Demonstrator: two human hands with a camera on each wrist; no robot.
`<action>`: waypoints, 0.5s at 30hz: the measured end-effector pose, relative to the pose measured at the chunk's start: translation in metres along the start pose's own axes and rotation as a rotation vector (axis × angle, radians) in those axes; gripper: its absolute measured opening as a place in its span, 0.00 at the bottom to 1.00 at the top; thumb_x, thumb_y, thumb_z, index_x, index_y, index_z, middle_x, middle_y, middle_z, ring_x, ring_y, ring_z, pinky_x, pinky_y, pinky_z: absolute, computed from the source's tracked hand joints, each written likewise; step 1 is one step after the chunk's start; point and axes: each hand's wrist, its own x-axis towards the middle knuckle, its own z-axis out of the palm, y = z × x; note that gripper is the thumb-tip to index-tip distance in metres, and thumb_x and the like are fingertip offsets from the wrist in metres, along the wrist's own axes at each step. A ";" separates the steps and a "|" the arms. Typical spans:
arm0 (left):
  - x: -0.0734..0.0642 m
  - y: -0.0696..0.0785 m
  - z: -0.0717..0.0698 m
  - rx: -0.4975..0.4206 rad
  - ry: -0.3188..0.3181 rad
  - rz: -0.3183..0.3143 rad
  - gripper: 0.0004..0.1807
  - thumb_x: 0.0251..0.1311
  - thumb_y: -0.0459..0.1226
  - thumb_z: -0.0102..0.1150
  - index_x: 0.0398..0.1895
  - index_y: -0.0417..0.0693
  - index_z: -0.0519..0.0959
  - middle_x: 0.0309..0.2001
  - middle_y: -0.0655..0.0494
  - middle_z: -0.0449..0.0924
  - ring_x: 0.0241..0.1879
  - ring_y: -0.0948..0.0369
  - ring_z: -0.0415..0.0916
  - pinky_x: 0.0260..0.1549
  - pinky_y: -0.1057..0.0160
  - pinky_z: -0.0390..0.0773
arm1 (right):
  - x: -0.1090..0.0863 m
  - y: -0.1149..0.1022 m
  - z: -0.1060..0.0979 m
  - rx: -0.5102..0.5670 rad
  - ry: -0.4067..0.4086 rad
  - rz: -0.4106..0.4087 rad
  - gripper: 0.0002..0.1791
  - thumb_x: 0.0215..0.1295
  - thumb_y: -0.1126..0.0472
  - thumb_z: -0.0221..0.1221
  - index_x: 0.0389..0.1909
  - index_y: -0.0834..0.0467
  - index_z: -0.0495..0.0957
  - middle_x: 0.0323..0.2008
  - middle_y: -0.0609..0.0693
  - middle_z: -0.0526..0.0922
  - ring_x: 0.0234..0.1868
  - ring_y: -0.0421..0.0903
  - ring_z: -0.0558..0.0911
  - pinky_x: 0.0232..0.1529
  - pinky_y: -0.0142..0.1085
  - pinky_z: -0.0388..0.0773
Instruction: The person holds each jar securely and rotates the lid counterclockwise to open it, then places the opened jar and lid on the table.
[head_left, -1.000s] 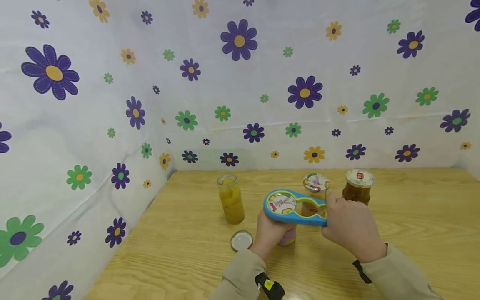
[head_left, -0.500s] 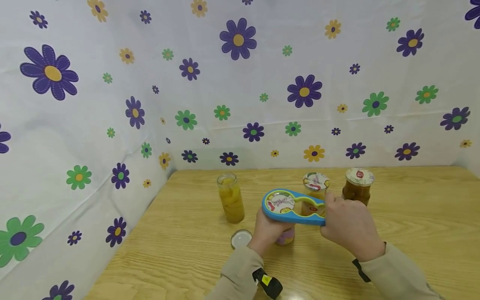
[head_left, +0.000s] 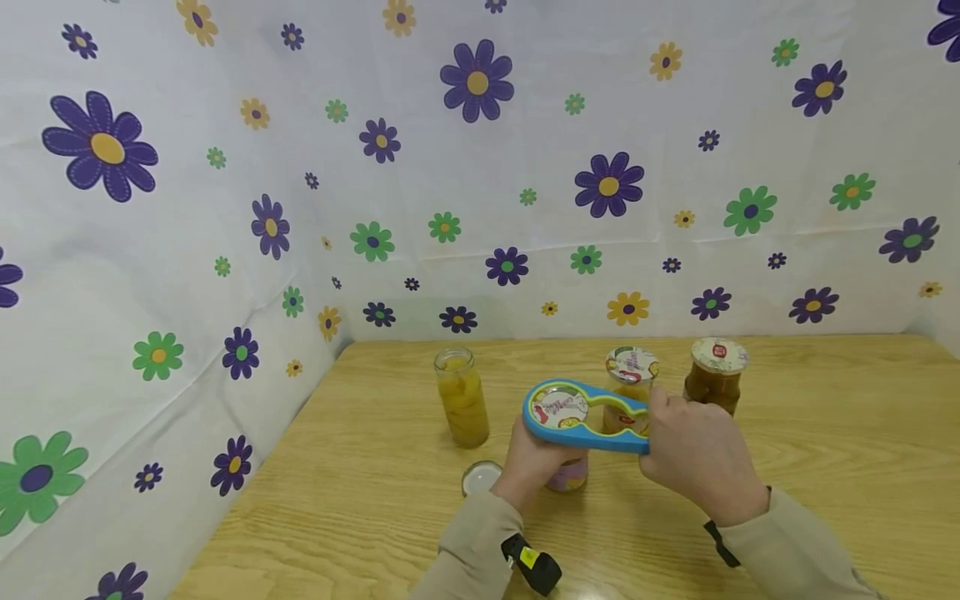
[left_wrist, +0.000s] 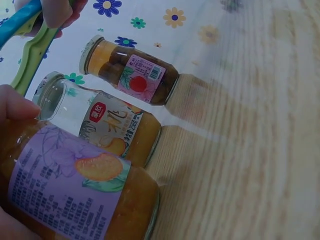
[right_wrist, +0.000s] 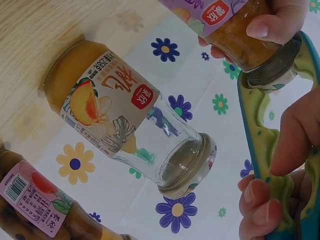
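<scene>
Left hand (head_left: 534, 460) curled round glass jar (left_wrist: 70, 182), right hand (head_left: 701, 457) round wavy-edged plastic opener (head_left: 592, 438)

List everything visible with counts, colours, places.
Jar opener: 1, blue and green, around a lid
Held jar: 1, orange, below opener
White-label jar: 1, orange, beyond opener
Rightmost jar: 1, brown, beyond right hand
Open jar: 1, yellow, leftmost
Loose lid: 1, whitish, near open jar
Table: 1, tan, beneath jars
Flowered cloth: 1, white, behind table
Wrist straps: 2, black, at sleeves
Left hand: 1, beige sleeve, gripping held jar
Right hand: 1, beige sleeve, gripping opener
</scene>
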 end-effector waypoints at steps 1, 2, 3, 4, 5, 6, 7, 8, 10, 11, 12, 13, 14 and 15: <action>0.001 0.000 0.000 0.004 -0.002 -0.004 0.37 0.32 0.27 0.70 0.52 0.43 0.68 0.44 0.55 0.74 0.45 0.59 0.69 0.48 0.59 0.68 | 0.000 0.000 0.000 -0.001 -0.003 -0.001 0.19 0.31 0.60 0.58 0.27 0.69 0.72 0.07 0.45 0.56 0.06 0.38 0.56 0.05 0.29 0.54; 0.001 0.000 -0.001 0.003 -0.008 -0.010 0.37 0.31 0.27 0.70 0.52 0.44 0.68 0.44 0.56 0.74 0.45 0.60 0.69 0.48 0.59 0.68 | 0.000 0.000 0.000 -0.002 -0.003 -0.003 0.19 0.31 0.60 0.58 0.27 0.69 0.72 0.07 0.45 0.56 0.06 0.38 0.56 0.05 0.29 0.54; 0.002 0.000 -0.002 -0.014 -0.020 -0.022 0.37 0.31 0.27 0.70 0.52 0.45 0.68 0.44 0.56 0.74 0.45 0.60 0.69 0.49 0.60 0.67 | 0.000 0.000 0.000 -0.002 -0.004 -0.006 0.20 0.31 0.60 0.58 0.27 0.69 0.73 0.07 0.45 0.56 0.06 0.38 0.56 0.05 0.29 0.54; 0.002 -0.001 -0.004 -0.038 -0.049 -0.026 0.37 0.31 0.26 0.69 0.52 0.45 0.68 0.44 0.56 0.74 0.45 0.60 0.69 0.49 0.59 0.67 | 0.000 0.001 0.000 -0.009 -0.005 -0.012 0.20 0.30 0.59 0.58 0.28 0.69 0.73 0.07 0.45 0.56 0.06 0.38 0.56 0.05 0.29 0.54; 0.003 -0.001 -0.005 -0.053 -0.078 -0.032 0.37 0.32 0.26 0.69 0.52 0.46 0.68 0.44 0.56 0.74 0.45 0.60 0.69 0.50 0.59 0.66 | 0.000 0.002 0.001 -0.013 -0.005 -0.017 0.21 0.30 0.59 0.59 0.29 0.69 0.73 0.07 0.45 0.56 0.06 0.38 0.56 0.05 0.29 0.54; 0.003 -0.001 -0.007 -0.065 -0.113 -0.035 0.37 0.32 0.26 0.69 0.52 0.47 0.68 0.45 0.57 0.74 0.46 0.60 0.69 0.51 0.59 0.65 | 0.000 0.003 0.001 -0.018 -0.007 -0.024 0.22 0.30 0.59 0.59 0.29 0.69 0.73 0.07 0.45 0.56 0.07 0.38 0.56 0.06 0.29 0.54; 0.003 -0.001 -0.009 -0.074 -0.150 -0.041 0.37 0.32 0.26 0.69 0.53 0.49 0.68 0.45 0.57 0.74 0.46 0.60 0.69 0.51 0.59 0.65 | 0.000 0.005 0.001 -0.018 -0.009 -0.030 0.22 0.29 0.59 0.60 0.29 0.69 0.73 0.07 0.45 0.56 0.07 0.38 0.56 0.06 0.29 0.54; 0.003 -0.001 -0.012 -0.088 -0.185 -0.048 0.37 0.33 0.26 0.69 0.53 0.49 0.68 0.45 0.57 0.74 0.46 0.61 0.69 0.52 0.59 0.64 | 0.001 0.006 0.002 -0.018 -0.006 -0.038 0.22 0.29 0.59 0.59 0.29 0.69 0.72 0.08 0.45 0.56 0.07 0.38 0.56 0.06 0.30 0.54; 0.003 -0.001 -0.015 -0.109 -0.259 -0.049 0.37 0.33 0.24 0.68 0.53 0.50 0.68 0.46 0.56 0.74 0.47 0.60 0.69 0.53 0.58 0.63 | 0.001 0.009 0.003 -0.024 0.003 -0.055 0.20 0.28 0.60 0.59 0.27 0.67 0.71 0.08 0.45 0.56 0.08 0.39 0.55 0.07 0.30 0.54; 0.003 0.000 -0.016 -0.107 -0.279 -0.056 0.37 0.34 0.25 0.68 0.53 0.50 0.68 0.46 0.57 0.74 0.46 0.60 0.69 0.53 0.57 0.63 | 0.001 0.011 0.004 -0.023 0.008 -0.061 0.18 0.28 0.60 0.59 0.25 0.66 0.70 0.08 0.45 0.56 0.08 0.39 0.55 0.07 0.30 0.54; 0.003 0.001 -0.017 -0.107 -0.299 -0.057 0.37 0.34 0.24 0.68 0.54 0.51 0.68 0.46 0.57 0.73 0.46 0.60 0.69 0.52 0.57 0.63 | 0.002 0.012 0.004 -0.021 0.013 -0.069 0.17 0.28 0.60 0.58 0.24 0.65 0.70 0.09 0.45 0.56 0.08 0.39 0.55 0.07 0.30 0.53; 0.003 0.001 -0.018 -0.110 -0.317 -0.063 0.37 0.34 0.24 0.68 0.54 0.51 0.67 0.46 0.57 0.73 0.47 0.60 0.68 0.52 0.57 0.63 | 0.002 0.013 0.004 -0.019 0.018 -0.074 0.16 0.28 0.60 0.58 0.22 0.64 0.68 0.09 0.45 0.56 0.08 0.39 0.55 0.07 0.30 0.54; 0.003 0.002 -0.018 -0.125 -0.334 -0.064 0.38 0.34 0.23 0.67 0.54 0.50 0.67 0.47 0.56 0.73 0.47 0.60 0.68 0.52 0.57 0.63 | 0.002 0.014 0.005 -0.021 0.024 -0.078 0.16 0.28 0.60 0.58 0.21 0.63 0.68 0.09 0.45 0.57 0.08 0.39 0.55 0.07 0.30 0.54; 0.003 0.003 -0.018 -0.131 -0.351 -0.063 0.38 0.35 0.23 0.67 0.54 0.50 0.66 0.47 0.56 0.73 0.47 0.59 0.68 0.52 0.57 0.63 | 0.001 0.015 0.005 -0.022 0.026 -0.080 0.15 0.28 0.60 0.58 0.21 0.63 0.67 0.09 0.45 0.57 0.08 0.39 0.55 0.07 0.30 0.54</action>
